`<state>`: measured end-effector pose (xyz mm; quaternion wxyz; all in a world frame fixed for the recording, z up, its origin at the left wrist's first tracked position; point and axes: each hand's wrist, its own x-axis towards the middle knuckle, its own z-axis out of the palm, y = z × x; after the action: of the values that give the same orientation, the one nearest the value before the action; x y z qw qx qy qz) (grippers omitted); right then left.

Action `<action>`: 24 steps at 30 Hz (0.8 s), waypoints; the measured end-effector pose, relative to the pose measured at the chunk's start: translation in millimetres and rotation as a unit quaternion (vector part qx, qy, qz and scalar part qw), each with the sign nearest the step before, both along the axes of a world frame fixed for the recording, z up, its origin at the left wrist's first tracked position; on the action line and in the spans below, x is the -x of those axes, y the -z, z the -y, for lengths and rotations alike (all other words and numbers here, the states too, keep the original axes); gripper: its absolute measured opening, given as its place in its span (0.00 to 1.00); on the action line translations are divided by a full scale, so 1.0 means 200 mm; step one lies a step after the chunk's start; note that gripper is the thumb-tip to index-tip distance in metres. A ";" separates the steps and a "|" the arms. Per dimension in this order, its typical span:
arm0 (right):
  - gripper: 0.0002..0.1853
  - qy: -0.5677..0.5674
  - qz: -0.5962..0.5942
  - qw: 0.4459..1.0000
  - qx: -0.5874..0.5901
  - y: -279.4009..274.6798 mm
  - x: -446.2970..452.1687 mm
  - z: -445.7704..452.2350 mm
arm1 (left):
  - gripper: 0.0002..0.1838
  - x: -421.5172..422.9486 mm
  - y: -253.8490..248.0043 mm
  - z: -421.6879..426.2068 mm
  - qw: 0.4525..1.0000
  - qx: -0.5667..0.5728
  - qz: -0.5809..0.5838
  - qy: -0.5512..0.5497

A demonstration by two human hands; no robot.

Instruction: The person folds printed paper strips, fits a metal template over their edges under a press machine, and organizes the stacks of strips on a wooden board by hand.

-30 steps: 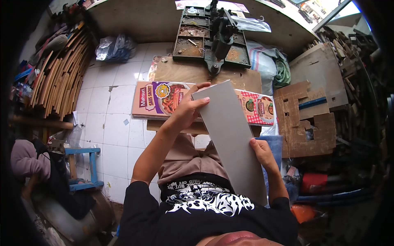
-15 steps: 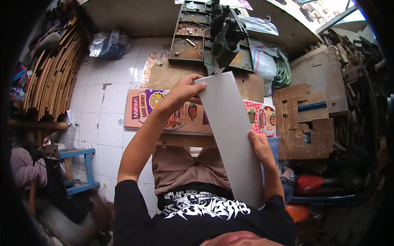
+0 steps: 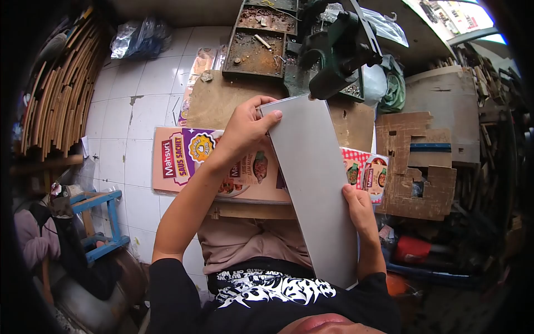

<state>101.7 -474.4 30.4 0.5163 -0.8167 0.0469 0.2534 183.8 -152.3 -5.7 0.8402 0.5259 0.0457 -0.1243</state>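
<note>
A long grey-white board (image 3: pixel 314 183) slants from my chest up to a dark green bench press (image 3: pixel 336 58). At its far left corner, my left hand (image 3: pixel 250 125) is closed, thumb on top and fingers beneath. My right hand (image 3: pixel 361 211) grips the right edge lower down, thumb on the face. The board's far end lies by the lower head of the press; whether they touch I cannot tell. Under the board and my left forearm is a stack of printed "Mahsuri" sheets (image 3: pixel 178 183), its middle partly hidden.
Divided trays (image 3: pixel 256 55) of small parts flank the press. A plywood top (image 3: pixel 214 106) lies before it. At right are cut brown boards (image 3: pixel 397 183) and a green bag (image 3: pixel 394 89). Wood strips (image 3: pixel 61 94) lean at left, above a blue stool frame (image 3: pixel 114 222).
My view has shifted closer to the press, which looks larger. Both hands keep their hold on the board, and its far end sits nearer the press head.
</note>
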 end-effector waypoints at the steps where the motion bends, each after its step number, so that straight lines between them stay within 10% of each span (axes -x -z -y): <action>1: 0.28 -0.004 0.010 1.000 0.018 0.01 0.00 0.01 | 0.21 0.00 0.00 0.00 1.000 -0.005 -0.001 -0.001; 24: 0.31 0.009 0.024 0.999 0.039 0.02 0.02 0.02 | 0.18 0.01 0.00 0.02 0.998 -0.066 -0.010 -0.015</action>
<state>98.5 -478.1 26.8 0.4877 -0.8414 0.0519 0.2272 182.4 -155.8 -6.0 0.8047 0.5785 0.0695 -0.1138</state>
